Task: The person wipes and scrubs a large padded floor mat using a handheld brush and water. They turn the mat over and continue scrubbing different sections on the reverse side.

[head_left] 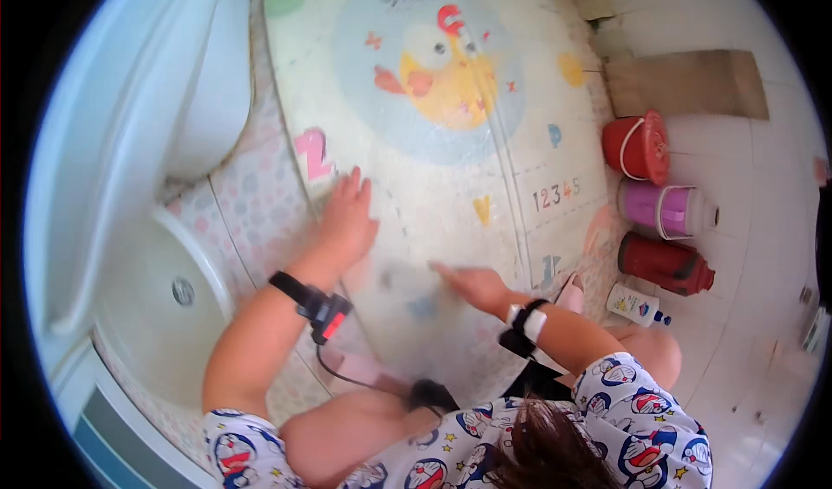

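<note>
Dark hair (546, 446) hangs closest to my camera, over a white shirt (481, 424) with round blue cartoon faces and yellow stars. From my faraway seat I look down at a big pale mat (425, 185), which lies on the pebbly tile floor (247, 181), in front of the person. It has a yellow chick (446, 81) in a light blue circle, with small hearts and crosses too. The left hand (347, 227) is open and rests on the left edge of the mat, just below a big pink number. Its fingers point away from the person and its thumb sticks out to the side. The right hand (475, 288) is over the near part of the mat, with a finger pointing left. I can't tell if it holds anything (a grey smudge beside it is too fuzzy for me to name). A black strap with a little box (325, 316) is on the left wrist, and a black and white band (524, 324) is on the right one. To the right, by the white wall (724, 168), I see a row: a red bucket (637, 146), a purple flask (657, 209), a dark red flask (663, 264) and a white bottle (631, 305) with a blue top. A white basin (208, 259) with a round drain (182, 291) sits on the left.
</note>
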A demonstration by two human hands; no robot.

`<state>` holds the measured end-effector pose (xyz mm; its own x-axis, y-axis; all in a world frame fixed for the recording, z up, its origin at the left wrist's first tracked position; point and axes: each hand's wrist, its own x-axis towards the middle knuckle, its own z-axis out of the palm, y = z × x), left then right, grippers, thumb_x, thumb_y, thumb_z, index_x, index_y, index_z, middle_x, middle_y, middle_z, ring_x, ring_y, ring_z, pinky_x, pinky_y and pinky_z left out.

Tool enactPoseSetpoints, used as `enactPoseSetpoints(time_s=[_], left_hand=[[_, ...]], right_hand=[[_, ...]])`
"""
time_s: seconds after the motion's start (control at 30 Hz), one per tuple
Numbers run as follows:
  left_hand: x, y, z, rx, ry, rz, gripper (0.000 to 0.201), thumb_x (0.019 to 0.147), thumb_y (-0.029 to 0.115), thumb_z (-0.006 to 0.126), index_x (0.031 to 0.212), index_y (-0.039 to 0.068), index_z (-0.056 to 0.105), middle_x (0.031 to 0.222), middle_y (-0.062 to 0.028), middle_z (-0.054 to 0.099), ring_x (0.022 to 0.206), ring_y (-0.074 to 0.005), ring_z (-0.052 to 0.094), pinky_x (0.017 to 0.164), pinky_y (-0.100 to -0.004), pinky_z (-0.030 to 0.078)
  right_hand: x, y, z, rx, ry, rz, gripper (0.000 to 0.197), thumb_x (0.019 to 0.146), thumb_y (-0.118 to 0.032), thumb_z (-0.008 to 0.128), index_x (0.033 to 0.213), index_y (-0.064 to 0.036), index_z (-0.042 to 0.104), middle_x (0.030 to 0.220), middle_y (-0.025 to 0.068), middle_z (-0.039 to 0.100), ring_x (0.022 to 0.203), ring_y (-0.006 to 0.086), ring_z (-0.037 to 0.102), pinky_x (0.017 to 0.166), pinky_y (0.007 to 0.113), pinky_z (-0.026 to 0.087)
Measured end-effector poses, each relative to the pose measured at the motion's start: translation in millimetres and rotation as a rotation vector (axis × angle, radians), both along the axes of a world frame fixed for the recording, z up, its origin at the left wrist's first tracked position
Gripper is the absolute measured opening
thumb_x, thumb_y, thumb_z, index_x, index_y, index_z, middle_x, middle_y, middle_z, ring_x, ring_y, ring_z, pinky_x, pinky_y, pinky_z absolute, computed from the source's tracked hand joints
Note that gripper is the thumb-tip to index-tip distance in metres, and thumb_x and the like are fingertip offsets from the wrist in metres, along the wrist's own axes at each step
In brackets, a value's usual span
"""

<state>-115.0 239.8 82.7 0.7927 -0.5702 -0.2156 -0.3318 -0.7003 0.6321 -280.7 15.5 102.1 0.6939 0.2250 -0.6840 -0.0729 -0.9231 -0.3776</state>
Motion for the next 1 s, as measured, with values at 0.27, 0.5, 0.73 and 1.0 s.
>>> enactPoseSetpoints(time_s=[0.27, 0.5, 0.73, 1.0], left_hand=[[29.0, -80.5, -67.4, 0.509, -0.243, -0.181, 0.058, 0.082, 0.017, 0.049, 0.131, -0.004, 0.027, 0.140, -0.0226, 0.015, 0.129, -0.0350, 0.016, 0.102, -0.0413, 0.026], [30.5, -76.0, -73.3, 0.699, -0.117, -0.196, 0.065, 0.082, 0.019, 0.050, 0.135, -0.003, 0.019, 0.142, -0.0241, 0.008, 0.130, -0.0376, 0.013, 0.091, -0.0451, 0.038], [23.7, -94.8, -44.8, 0.889, -0.159, -0.346, 0.113, 0.058, 0.057, 0.069, 0.135, -0.003, 0.013, 0.141, -0.0259, 0.007, 0.130, -0.0388, 0.011, 0.089, -0.0450, 0.039], [18.7, -149.4, 4.0, 0.907, 0.095, -0.229, 0.125, 0.054, 0.060, 0.071, 0.137, 0.003, -0.003, 0.135, -0.0372, 0.007, 0.127, -0.0460, 0.012, 0.093, -0.0432, 0.038]], right_hand=[[34.6, -89.5, -5.8, -0.450, -0.276, -0.649, 0.041, 0.085, -0.020, 0.043, 0.125, -0.0112, 0.040, 0.086, 0.0200, 0.060, 0.076, 0.0330, 0.058, 0.068, 0.043, 0.045], [-62.7, 40.2, -14.5, -0.105, -0.064, -0.595, 0.039, 0.089, -0.026, 0.036, 0.126, -0.0137, 0.038, 0.091, 0.0224, 0.058, 0.081, 0.0375, 0.056, 0.071, 0.046, 0.044], [-60.8, -91.6, -49.6, -0.400, -0.199, -1.083, 0.043, 0.087, -0.024, 0.042, 0.125, -0.0054, 0.036, 0.077, 0.0244, 0.058, 0.070, 0.0392, 0.057, 0.061, 0.047, 0.044], [219.9, -170.0, -55.7, -0.290, -0.577, -0.600, 0.045, 0.086, -0.022, 0.039, 0.125, -0.0024, 0.033, 0.081, 0.0213, 0.060, 0.075, 0.0374, 0.058, 0.064, 0.047, 0.044]])
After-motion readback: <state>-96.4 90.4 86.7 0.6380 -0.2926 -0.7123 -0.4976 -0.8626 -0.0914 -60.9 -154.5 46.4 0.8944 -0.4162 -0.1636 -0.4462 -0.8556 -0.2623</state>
